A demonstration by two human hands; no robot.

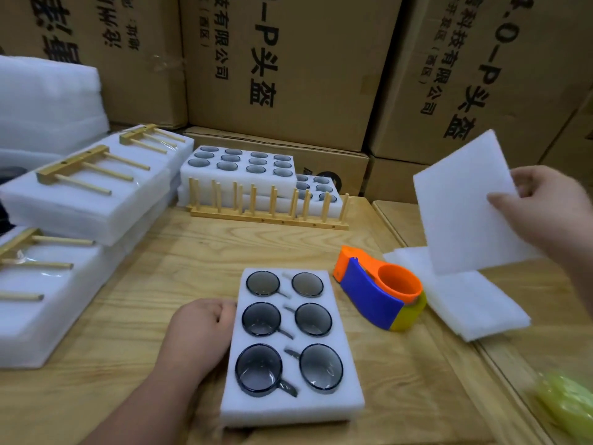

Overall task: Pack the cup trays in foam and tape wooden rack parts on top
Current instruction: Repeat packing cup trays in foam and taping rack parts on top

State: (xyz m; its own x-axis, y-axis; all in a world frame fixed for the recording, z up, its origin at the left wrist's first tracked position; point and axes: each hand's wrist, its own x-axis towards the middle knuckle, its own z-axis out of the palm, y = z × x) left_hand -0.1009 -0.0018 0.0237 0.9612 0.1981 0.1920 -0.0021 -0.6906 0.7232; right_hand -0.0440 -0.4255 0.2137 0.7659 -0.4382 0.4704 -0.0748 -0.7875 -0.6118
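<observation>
Left hand [202, 332] pressed against cup tray [292, 348], gripping nothing; right hand [545, 203] pinching foam sheet [465, 203]. Risk: skewed landing, leaving some of 6 cups uncovered.

Foam cup tray [290, 409] — 6 glass cups, uncovered.

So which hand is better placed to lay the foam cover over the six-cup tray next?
The right hand: it already holds a foam sheet lifted above the foam stack, right of the cup tray. The left hand rests against the tray's left edge, seemingly steadying it.
</observation>
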